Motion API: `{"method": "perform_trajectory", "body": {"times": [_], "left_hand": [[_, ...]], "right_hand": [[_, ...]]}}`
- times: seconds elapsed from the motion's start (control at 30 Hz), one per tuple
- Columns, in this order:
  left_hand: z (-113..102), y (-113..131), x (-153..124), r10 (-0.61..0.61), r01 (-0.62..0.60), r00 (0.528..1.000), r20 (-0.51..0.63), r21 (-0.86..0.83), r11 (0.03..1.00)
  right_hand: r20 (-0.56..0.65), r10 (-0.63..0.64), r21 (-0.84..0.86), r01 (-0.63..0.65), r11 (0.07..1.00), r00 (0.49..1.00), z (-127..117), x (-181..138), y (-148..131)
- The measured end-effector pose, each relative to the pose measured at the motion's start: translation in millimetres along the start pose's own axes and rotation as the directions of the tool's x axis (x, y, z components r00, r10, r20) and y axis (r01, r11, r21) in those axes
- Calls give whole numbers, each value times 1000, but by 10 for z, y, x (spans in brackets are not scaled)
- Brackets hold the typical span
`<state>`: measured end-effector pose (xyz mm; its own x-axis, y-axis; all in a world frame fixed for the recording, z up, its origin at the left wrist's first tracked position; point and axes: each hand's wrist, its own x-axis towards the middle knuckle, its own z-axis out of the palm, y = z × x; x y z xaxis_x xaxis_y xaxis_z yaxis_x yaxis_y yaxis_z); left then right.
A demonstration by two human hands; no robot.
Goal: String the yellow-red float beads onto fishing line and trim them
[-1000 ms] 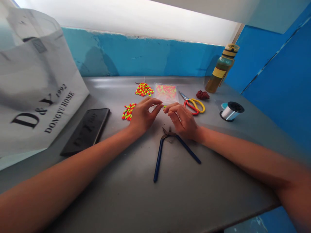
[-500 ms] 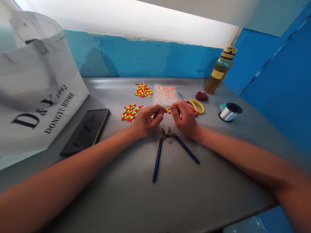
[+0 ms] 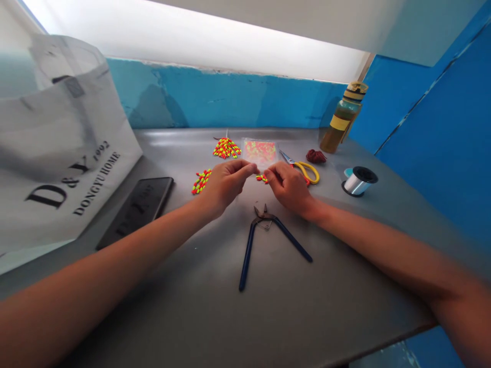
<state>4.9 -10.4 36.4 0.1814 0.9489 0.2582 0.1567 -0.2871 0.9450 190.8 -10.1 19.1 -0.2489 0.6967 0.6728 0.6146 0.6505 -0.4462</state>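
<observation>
Head view: a short cluster of neon yellow-and-red beads [image 3: 262, 178] sits between the hands, raised above the table [image 3: 307, 286]. The right hand [image 3: 288, 188] is closed in a fingertip pinch on the cluster. The left hand [image 3: 226, 186] is curled, its fingers reaching to just beside the beads; whether it holds anything, such as a fine line, cannot be told. The beads are judged light, hard and slippery, and are best held by fingertip pressure at the cluster's ends. Beyond the hands lie a larger bead pile [image 3: 226, 148], a smaller bead pile [image 3: 201, 181] and a clear plastic bag of beads [image 3: 260, 152]. Nearby are red-and-yellow-handled scissors [image 3: 306, 173], blue-handled cutters [image 3: 264, 219], a spool of clear line [image 3: 358, 181], a dark red tangle [image 3: 316, 156], a bottle [image 3: 342, 122], a black phone [image 3: 136, 212] and a white paper bag [image 3: 65, 138].
</observation>
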Motion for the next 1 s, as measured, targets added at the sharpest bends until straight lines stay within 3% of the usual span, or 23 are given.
{"method": "perform_trajectory", "body": {"times": [0.13, 0.23, 0.3, 0.4, 0.5, 0.57, 0.73, 0.87, 1.0], "left_hand": [[-68, 124, 12, -98, 97, 995, -9, -71, 993], [-104, 250, 4, -158, 158, 987, 5, -78, 984], [-120, 316, -4, -206, 211, 976, 72, -82, 974], [-136, 360, -10, -264, 287, 946, 190, -105, 952], [-150, 359, -6, -318, 348, 922, 221, -110, 931], [-169, 354, 7, -357, 388, 906, 227, -109, 915], [-259, 359, 61, -430, 459, 863, 266, -54, 887], [-312, 341, 93, -439, 444, 862, 253, 42, 895], [-314, 302, 118, -458, 459, 870, 182, 41, 888]], "right_hand": [[188, 147, -46, -141, 989, 971, -175, 162, -107], [469, 276, -88, -267, 960, 839, -345, 301, -200], [585, 339, -102, -349, 932, 737, -441, 379, -218], [628, 404, -132, -421, 898, 665, -538, 457, -158], [637, 465, -188, -461, 867, 615, -607, 499, -57], [680, 485, -223, -476, 851, 549, -657, 518, -13], [817, 405, -166, -504, 848, 411, -817, 554, -36], [846, 365, -52, -621, 782, 389, -998, 593, -107], [787, 426, 6, -695, 719, 447, -1171, 674, -124]]}}
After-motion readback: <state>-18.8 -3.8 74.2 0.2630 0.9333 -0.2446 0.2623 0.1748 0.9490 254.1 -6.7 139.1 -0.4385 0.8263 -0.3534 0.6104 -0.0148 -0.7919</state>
